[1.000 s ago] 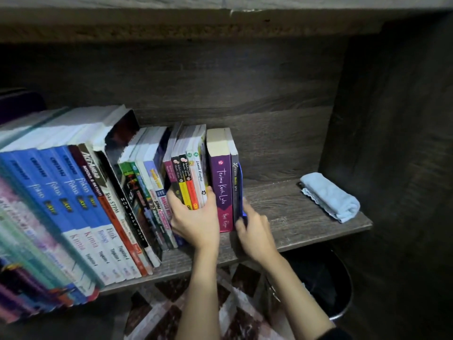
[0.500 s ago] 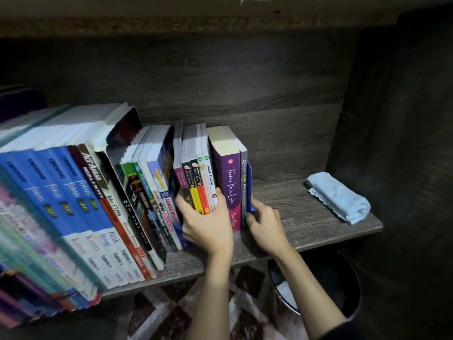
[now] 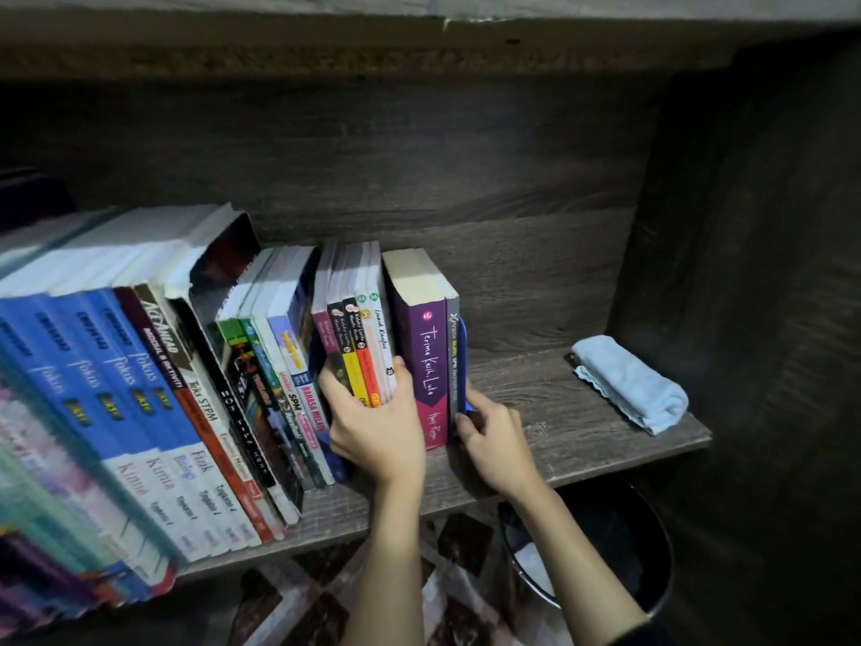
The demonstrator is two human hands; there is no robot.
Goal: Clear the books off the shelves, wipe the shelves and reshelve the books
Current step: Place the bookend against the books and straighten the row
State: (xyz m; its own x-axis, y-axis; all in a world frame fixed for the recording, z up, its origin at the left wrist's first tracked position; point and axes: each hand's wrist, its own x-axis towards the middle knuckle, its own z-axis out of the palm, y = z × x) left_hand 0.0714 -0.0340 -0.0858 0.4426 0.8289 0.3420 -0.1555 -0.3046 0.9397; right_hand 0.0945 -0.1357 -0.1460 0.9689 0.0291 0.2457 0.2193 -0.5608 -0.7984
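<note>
A row of books fills the left and middle of a dark wooden shelf. Tall blue textbooks lean at the left. My left hand grips a small group of thin paperbacks with pink, yellow, orange and white spines. Right of them stand a thick purple book and a thin grey book. A blue bookend stands against the grey book, and my right hand holds its base with curled fingers.
A folded light blue cloth lies at the shelf's right end, beside the dark side panel. Below the shelf stands a round dark bin on a patterned floor. Another shelf board runs overhead.
The purple and grey books and the bookend have gone from leaning to upright and shifted slightly right. Both hands kept their hold.
</note>
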